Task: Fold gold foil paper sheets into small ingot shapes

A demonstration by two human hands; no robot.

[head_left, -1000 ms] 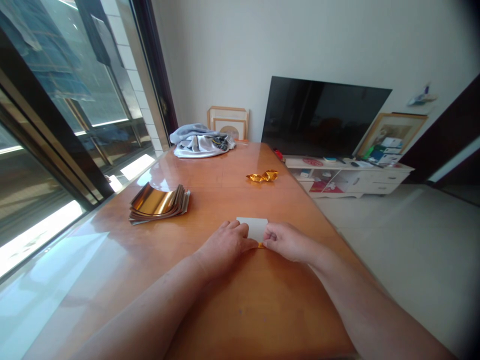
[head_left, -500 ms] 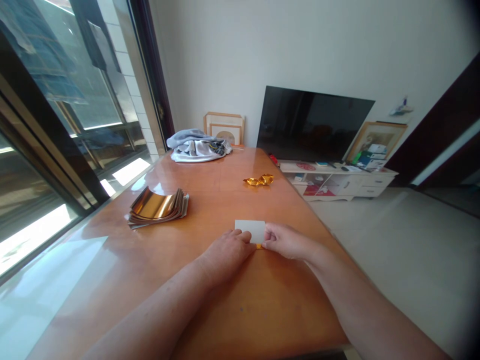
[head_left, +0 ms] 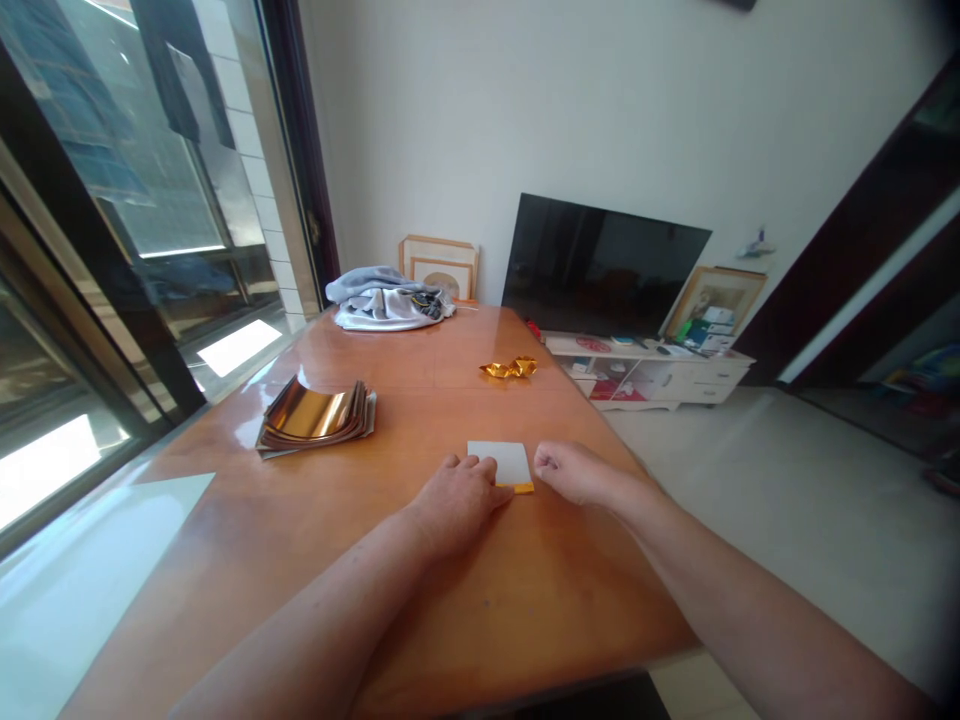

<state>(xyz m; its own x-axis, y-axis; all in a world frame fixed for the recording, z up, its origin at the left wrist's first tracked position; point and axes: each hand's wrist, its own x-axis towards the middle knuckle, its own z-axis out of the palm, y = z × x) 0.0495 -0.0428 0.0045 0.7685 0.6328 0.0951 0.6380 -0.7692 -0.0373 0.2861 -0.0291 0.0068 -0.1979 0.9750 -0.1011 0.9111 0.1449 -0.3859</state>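
Note:
A small sheet of gold foil paper (head_left: 511, 462) lies pale side up on the table, with a narrow gold strip folded over along its near edge. My left hand (head_left: 459, 492) grips its left part, the fingers curled on top and the thumb along the gold fold. Just off the sheet's right edge is my right hand (head_left: 568, 472), closed in a loose fist with nothing visible in it. Farther back on the table sits a twisted piece of gold foil (head_left: 510, 369). To the left, a curled stack of gold foil sheets (head_left: 315, 418) rests on the wood.
The brown wooden table (head_left: 420, 640) stretches away from me. A bundle of grey cloth (head_left: 386, 300) lies at its far end, and a pale sheet (head_left: 127, 570) covers the left near side. Beyond stand a television (head_left: 600, 265) and a white cabinet (head_left: 675, 380).
My right hand has let go of the sheet and moved slightly right, exposing the right end of the gold fold. My left hand stays on the sheet. The view has shifted slightly.

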